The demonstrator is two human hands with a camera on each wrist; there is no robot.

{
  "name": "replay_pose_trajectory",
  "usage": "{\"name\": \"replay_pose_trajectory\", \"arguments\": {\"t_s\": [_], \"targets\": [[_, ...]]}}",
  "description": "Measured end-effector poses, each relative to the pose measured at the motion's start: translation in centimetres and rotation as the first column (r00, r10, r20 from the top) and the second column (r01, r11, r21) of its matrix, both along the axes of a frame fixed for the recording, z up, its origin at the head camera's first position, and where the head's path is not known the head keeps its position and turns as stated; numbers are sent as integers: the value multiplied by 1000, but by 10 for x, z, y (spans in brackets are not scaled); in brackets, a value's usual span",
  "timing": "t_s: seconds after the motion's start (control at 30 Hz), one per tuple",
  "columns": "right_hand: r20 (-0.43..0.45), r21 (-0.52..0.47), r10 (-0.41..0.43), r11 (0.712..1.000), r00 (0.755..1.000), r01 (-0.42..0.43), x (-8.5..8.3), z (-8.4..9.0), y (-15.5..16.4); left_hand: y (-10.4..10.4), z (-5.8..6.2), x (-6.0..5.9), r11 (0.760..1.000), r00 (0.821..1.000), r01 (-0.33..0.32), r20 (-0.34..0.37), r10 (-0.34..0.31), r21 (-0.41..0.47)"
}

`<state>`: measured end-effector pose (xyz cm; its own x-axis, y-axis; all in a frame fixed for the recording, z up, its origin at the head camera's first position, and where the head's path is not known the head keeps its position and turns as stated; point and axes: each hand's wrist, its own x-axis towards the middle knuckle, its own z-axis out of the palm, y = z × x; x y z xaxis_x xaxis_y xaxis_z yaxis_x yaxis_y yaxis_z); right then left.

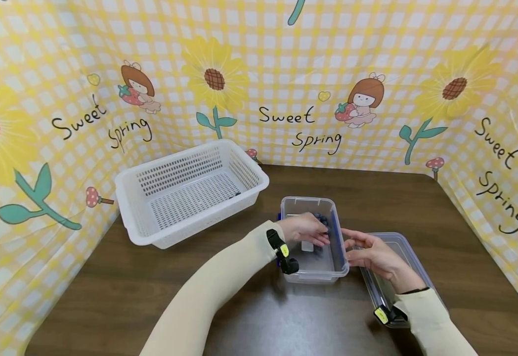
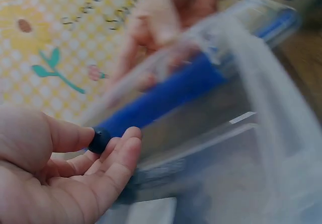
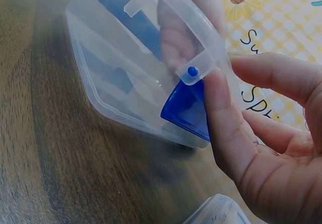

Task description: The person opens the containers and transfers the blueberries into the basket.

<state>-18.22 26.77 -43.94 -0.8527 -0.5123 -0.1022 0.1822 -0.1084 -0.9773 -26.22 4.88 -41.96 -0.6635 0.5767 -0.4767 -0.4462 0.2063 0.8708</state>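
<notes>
Box (image 1: 314, 257) lies long axis pointing away; left hand (image 1: 305, 228) fingers pinch a dark piece inside, right hand (image 1: 372, 252) thumb presses its side.

A staged recording booth: a yellow checked "Sweet Spring" sunflower backdrop cloth (image 1: 285, 74) walls in the dark brown wooden worktop (image 1: 121, 291) on three sides.

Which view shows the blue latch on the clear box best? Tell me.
The right wrist view: the blue latch is sharp and close beside the right hand. The left wrist view shows it blurred; the head view shows only a thin blue edge of the clear box.
</notes>
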Motion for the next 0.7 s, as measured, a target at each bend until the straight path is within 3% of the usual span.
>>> {"name": "replay_pose_trajectory", "arguments": {"t_s": [0.43, 0.7], "targets": [[7, -6, -13, 1000, 1000, 13, 1, -2, 1, -48, 42, -25, 990, 992, -100, -70, 108, 102], [7, -29, 4, 1000, 1000, -4, 0, -1, 1, -88, 69, -39, 972, 975, -163, -126, 185, 167]]}}
